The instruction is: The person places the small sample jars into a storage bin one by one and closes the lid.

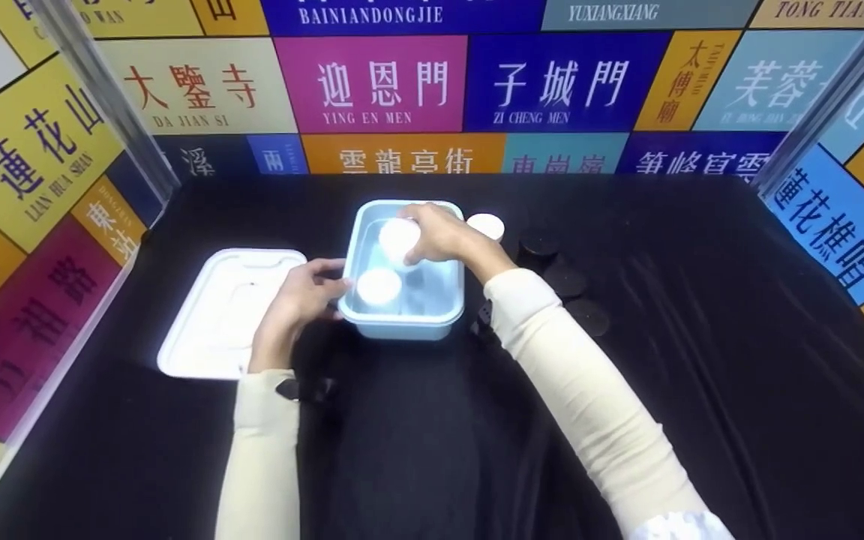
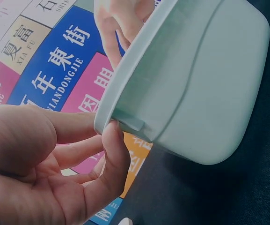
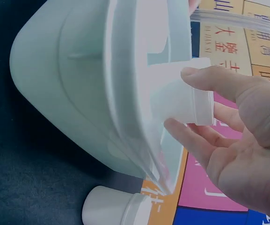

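Note:
A pale blue-green plastic box (image 1: 421, 331) stands lidless on the black cloth. My left hand (image 1: 298, 297) pinches the box's left rim between thumb and fingers, which the left wrist view shows closely. My right hand (image 1: 439, 234) holds a white lidded jar (image 3: 177, 91) by its upper part, partly inside the box at the far left corner. A second white jar (image 1: 379, 286) sits in the box nearer the front. Just beyond the box's right side, another white jar (image 3: 110, 206) is on the cloth.
The white box lid (image 1: 211, 315) lies flat to the left, partly behind my left wrist. Several black round pieces (image 1: 565, 282) are on the cloth to the right, hard to make out against it. Upright panels with coloured signs (image 1: 379, 82) border the back and sides.

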Available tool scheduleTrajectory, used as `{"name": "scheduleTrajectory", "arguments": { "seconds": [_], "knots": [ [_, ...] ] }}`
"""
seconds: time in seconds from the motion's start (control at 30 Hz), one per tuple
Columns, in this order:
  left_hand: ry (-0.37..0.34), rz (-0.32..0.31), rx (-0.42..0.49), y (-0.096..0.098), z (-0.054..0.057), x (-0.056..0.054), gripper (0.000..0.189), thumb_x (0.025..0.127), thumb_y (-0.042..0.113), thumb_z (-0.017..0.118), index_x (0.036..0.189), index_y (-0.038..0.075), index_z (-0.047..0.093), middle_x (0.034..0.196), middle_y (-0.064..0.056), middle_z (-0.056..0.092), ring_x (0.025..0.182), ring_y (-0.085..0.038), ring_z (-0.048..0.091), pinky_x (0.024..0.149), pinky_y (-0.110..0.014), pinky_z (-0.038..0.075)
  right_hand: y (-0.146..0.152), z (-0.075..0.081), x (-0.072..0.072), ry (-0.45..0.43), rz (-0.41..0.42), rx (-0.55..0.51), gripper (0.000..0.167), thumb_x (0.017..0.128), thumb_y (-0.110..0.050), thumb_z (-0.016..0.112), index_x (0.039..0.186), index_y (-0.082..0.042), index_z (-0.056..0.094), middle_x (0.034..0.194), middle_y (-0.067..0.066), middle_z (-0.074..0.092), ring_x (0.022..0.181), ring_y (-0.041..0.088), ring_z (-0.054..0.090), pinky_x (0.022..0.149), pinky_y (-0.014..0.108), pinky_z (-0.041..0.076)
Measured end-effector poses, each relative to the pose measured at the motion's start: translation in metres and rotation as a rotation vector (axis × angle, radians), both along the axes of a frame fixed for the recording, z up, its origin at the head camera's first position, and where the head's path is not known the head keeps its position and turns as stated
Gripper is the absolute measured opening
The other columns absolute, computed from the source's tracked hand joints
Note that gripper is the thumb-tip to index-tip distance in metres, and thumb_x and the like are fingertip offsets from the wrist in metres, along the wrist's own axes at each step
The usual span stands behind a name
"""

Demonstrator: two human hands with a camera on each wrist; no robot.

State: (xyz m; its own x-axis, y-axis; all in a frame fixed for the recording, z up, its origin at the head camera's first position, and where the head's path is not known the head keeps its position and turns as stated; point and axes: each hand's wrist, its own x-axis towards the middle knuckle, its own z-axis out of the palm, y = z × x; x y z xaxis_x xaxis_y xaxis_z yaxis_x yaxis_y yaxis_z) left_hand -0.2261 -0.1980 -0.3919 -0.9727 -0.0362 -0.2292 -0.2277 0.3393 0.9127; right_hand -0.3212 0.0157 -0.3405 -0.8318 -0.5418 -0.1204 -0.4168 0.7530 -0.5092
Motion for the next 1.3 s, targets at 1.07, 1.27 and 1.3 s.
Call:
{"name": "scheduleTrajectory", "arguments": {
  "seconds": [1.07, 1.27, 1.3],
  "knots": [
    [0.015, -0.014, 0.005, -0.001, 0.002, 0.000, 0.048, 0.099, 0.009, 0.060, 0.145, 0.001, 0.049, 0.119, -0.026, 0.062, 0.076, -0.014, 0.063, 0.061, -0.022, 0.060, -0.024, -0.032, 0.000, -0.064, 0.042, 0.004, 0.068, 0.084, 0.003, 0.066, 0.149, 0.000, 0.043, 0.150, 0.017, 0.051, 0.136, 0.030, 0.049, 0.121, 0.037, 0.037],
    [0.005, -0.012, -0.010, 0.000, 0.002, 0.000, 0.048, 0.099, 0.009, 0.060, 0.145, 0.003, 0.049, 0.120, -0.026, 0.063, 0.077, -0.014, 0.064, 0.062, -0.023, 0.061, -0.021, -0.030, 0.001, -0.065, 0.049, -0.007, 0.071, 0.086, 0.000, 0.067, 0.152, -0.001, 0.039, 0.151, 0.020, 0.048, 0.140, 0.031, 0.047, 0.122, 0.037, 0.037],
    [0.002, -0.010, -0.012, 0.000, 0.002, 0.000, 0.048, 0.099, 0.009, 0.060, 0.145, 0.003, 0.049, 0.121, -0.026, 0.063, 0.077, -0.014, 0.064, 0.061, -0.023, 0.061, -0.021, -0.029, 0.002, -0.068, 0.046, -0.018, 0.072, 0.086, 0.000, 0.068, 0.152, -0.001, 0.039, 0.151, 0.020, 0.049, 0.140, 0.031, 0.047, 0.121, 0.037, 0.038]
  ]
}}
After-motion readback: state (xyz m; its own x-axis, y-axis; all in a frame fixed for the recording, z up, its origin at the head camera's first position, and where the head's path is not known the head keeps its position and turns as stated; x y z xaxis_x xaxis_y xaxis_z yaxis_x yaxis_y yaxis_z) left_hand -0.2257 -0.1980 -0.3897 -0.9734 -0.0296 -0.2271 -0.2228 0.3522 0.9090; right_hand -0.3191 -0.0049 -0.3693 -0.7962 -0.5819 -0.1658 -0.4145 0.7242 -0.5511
